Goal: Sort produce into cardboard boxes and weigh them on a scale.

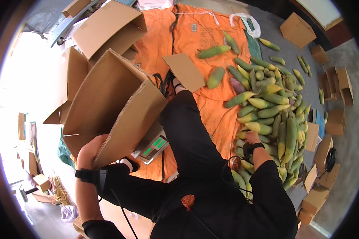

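Observation:
An open cardboard box [107, 98] stands tilted at my left. My left hand [92, 146] is at its near edge, with the fingers hidden behind the cardboard, so its grip cannot be made out. Partly under the box is a digital scale [153, 148] with a lit green display. My right hand [252, 138] reaches to the near side of a large pile of green radishes [275, 110]; its fingers touch a radish, but whether they close around one is unclear. A cardboard flap [185, 71] lies near my foot, and a few loose radishes [214, 51] rest on the orange sheet.
The orange woven sheet [197, 33] spreads under the scale and part of the pile. More cardboard boxes stand at the upper left [107, 27] and along the right wall [335, 121]. A white plastic bag [252, 28] lies at the sheet's far edge. Black cables cross near my feet.

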Demonstrator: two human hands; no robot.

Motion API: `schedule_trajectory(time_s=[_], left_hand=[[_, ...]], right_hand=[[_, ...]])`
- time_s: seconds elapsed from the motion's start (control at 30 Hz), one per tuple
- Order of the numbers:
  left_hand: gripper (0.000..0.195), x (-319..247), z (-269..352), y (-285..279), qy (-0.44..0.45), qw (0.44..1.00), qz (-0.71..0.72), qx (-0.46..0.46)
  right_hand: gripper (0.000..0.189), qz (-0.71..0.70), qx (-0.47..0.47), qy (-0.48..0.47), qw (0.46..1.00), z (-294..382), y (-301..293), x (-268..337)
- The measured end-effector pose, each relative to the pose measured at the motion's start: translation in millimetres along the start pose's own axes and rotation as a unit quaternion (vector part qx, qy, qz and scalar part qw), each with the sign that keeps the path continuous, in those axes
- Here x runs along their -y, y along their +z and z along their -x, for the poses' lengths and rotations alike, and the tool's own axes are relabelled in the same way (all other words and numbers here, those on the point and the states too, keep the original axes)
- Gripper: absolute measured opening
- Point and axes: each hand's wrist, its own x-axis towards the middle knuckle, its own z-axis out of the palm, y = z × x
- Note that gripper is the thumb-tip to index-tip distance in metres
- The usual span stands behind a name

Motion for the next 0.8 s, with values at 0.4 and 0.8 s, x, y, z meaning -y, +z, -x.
schedule_trajectory(time_s=[0.4, 0.8], left_hand=[[0.039, 3.8, 37.0, 18.8, 0.011, 0.927, 0.086, -0.365], [0.031, 22.0, 61.5, 75.9, 0.049, 0.826, 0.04, -0.561]], right_hand=[[0.017, 0.187, -0.203, 0.013, 0.961, 10.3, -16.3, -63.8], [0.095, 0.103, -0.463, 0.165, 0.865, 47.0, -171.6, -126.5]])
